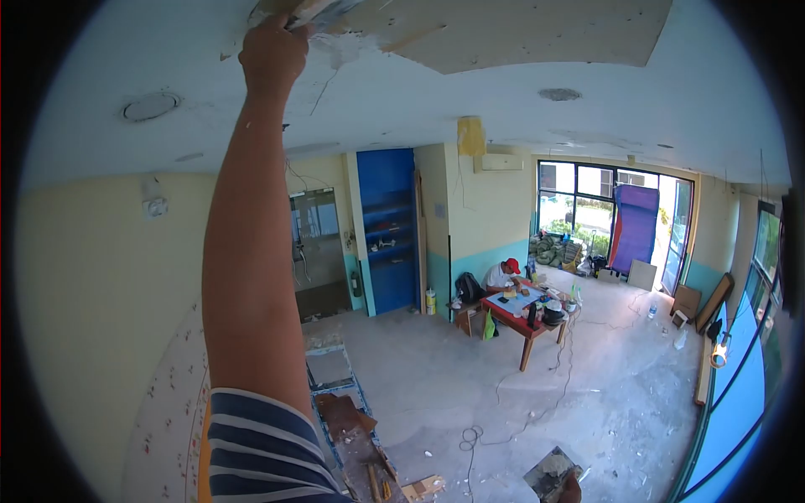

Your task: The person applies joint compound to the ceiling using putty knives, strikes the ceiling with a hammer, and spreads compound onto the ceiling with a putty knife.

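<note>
My left hand is raised to the ceiling, its fingers wrapped round a putty knife whose blade lies against the ceiling at the top edge of the view. Part of the tool is cut off by the frame. Rough white filler and a crack show beside the hand, near a beige ceiling patch. Low at the bottom right, my right hand grips a square putty board smeared with grey-white material. Only part of this hand is in view.
Below my left arm stands a worn scaffold with tools on its planks. A person in a red cap sits at a cluttered red table. A cable trails across the floor. Windows line the right side.
</note>
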Demonstrator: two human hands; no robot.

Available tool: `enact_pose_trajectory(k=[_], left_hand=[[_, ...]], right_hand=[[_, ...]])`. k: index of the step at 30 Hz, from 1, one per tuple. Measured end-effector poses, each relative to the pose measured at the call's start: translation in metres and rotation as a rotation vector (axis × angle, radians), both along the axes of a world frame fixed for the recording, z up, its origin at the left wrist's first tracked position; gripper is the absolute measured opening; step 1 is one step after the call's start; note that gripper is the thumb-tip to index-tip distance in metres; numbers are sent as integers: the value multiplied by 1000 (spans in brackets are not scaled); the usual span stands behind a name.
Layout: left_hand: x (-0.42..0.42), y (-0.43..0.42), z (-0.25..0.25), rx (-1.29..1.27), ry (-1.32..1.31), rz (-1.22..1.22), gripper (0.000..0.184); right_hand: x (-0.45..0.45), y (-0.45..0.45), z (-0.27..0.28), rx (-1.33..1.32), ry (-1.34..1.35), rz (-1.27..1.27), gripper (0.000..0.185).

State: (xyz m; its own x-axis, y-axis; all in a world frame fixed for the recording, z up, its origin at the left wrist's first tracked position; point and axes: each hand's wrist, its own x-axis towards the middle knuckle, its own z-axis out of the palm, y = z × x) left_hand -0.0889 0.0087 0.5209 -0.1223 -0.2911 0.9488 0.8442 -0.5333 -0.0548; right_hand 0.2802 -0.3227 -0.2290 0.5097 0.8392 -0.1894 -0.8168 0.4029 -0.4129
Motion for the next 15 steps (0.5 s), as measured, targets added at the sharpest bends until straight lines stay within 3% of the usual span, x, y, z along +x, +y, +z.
enact_pose_trajectory(k=[3,7,15], left_hand=[[-8,-7,7,-17,-5,8,37],[-13,-17,8,-44,-18,-35,39],[-18,-22,34,6,-78,174,43]], right_hand=[[5,-8,-16,327,231,81,35],[-14,-10,43,-97,205,-142,35],[1,-8,12,86,182,-28,36]])
